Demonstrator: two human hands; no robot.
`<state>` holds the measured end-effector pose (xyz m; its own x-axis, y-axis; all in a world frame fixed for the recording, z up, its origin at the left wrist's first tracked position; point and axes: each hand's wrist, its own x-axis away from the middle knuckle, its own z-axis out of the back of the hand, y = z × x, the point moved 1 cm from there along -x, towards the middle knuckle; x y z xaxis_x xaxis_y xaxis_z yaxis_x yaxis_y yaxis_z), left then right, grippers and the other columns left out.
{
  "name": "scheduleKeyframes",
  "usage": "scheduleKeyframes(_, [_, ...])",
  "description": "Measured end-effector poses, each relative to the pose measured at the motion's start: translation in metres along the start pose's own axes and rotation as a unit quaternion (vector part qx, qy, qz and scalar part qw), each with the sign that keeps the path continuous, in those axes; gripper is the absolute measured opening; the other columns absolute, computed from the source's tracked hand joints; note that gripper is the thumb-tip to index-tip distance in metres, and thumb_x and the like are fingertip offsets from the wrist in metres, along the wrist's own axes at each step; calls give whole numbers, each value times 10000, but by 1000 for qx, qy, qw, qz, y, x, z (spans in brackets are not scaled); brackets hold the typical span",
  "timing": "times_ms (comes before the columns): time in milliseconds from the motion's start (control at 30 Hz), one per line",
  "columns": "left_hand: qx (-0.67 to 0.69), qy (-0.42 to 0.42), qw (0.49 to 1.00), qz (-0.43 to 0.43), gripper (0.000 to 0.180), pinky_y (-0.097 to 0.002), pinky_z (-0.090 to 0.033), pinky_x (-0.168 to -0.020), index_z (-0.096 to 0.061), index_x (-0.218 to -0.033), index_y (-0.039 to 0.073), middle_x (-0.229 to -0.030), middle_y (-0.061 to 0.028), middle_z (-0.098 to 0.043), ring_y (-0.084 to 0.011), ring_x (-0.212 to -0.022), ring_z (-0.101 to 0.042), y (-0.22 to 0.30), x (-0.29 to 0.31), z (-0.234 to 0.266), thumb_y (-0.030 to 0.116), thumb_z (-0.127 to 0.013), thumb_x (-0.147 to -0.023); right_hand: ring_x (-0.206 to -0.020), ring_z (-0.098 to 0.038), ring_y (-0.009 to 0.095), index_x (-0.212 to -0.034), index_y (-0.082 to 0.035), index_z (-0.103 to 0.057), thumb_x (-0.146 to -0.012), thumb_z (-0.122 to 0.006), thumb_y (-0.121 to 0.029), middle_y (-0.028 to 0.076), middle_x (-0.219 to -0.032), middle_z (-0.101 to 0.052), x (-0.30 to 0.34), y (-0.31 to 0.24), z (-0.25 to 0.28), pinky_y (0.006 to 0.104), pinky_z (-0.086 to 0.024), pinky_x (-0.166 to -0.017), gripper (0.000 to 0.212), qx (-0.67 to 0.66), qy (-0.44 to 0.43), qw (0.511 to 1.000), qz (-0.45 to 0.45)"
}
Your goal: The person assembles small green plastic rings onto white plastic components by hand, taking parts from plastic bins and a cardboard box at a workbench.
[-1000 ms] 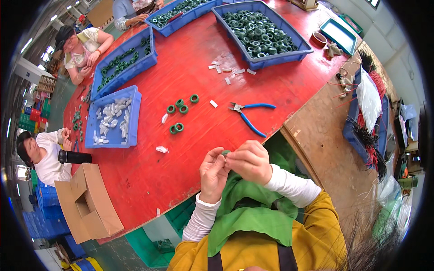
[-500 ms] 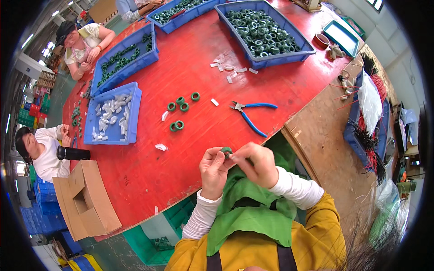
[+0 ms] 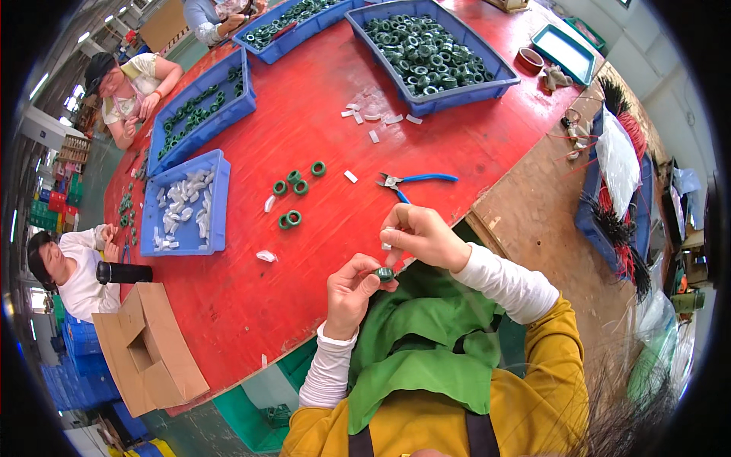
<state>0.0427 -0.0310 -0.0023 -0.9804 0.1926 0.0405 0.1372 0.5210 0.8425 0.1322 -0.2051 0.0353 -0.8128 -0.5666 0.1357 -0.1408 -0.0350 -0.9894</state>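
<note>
Head view: red worktop (image 3: 251, 305) in a workshop. Far blue bin (image 3: 487, 65) holds green rings; left blue tray (image 3: 221, 190) holds white pieces. Near edge: left hand (image 3: 349, 293) grip pinches a green ring (image 3: 385, 273); right hand (image 3: 422, 236) grip pinches a white piece.

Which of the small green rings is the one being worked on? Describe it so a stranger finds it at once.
Start at the round red table and come to its near edge, where the person's two hands meet. The small green ring sits pinched at the left hand's fingertips, just under the right hand. Unlike the loose green rings lying flat on the table, it is held up off the surface.
</note>
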Motion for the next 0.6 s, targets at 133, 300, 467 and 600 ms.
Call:
scheduleKeyframes(133, [-9,-54,998,-7,173,-337,-570,-777,-585,-1031,-25,-1001,-94,-603,-193,-900,-639,-2,-1,5,91,-617,-907,-667,-639,102,-921,17,-545,-924,-602,-165,42,-803,-612,-3,14,-4,241,-536,-608,190,-101,-61,986,-121])
scheduleKeyframes(300, [-48,-34,998,21,193,-342,-577,-810,-583,-1095,-14,-1001,-77,-562,-180,-957,-601,4,1,-1,29,-592,-907,-656,-638,109,-931,24,-556,-919,-606,-167,57,-803,-627,-2,17,-3,245,-546,-595,198,-102,-63,981,-152])
scheduleKeyframes(467, [-185,-100,977,-20,243,-331,-584,-808,-607,-1132,-11,-1038,-82,-551,-170,-957,-599,14,-5,3,-33,-579,-892,-648,-656,138,-931,46,-562,-913,-601,-169,88,-783,-650,-4,17,-2,272,-565,-571,219,-74,-69,984,-150])
scheduleKeyframes(600, [-182,-98,978,-22,197,-316,-586,-810,-642,-1070,-24,-1053,-84,-523,-165,-951,-597,14,-4,2,-43,-585,-883,-654,-650,129,-902,40,-584,-894,-625,-160,79,-771,-652,-3,17,-4,265,-548,-574,204,-67,-61,984,-153])
